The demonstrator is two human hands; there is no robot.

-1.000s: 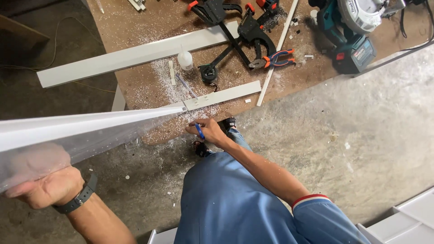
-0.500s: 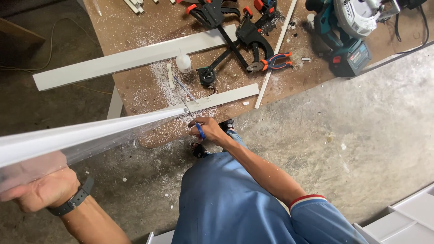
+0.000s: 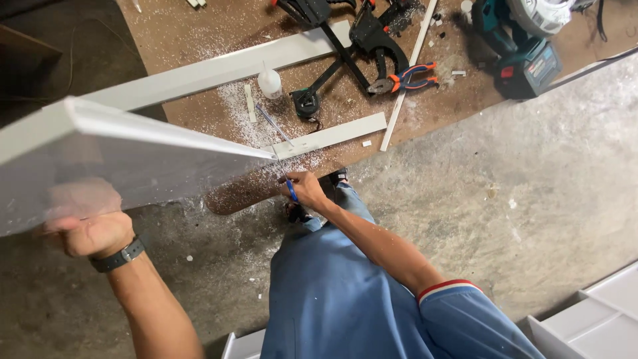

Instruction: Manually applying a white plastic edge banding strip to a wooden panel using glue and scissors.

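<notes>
Board (image 3: pixel 133 159) between hands — left (image 3: pixel 93 233) grips, right (image 3: pixel 307 189) marks.

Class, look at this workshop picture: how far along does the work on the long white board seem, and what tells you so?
Done: white dust and chips on the brown worktop suggest earlier cutting, and cut white strips lie there. In hand: the left hand holds up the long white board, while the right hand holds a blue-handled tool at its far end. Left: the black clamps and glue bottle lie unused.
</notes>
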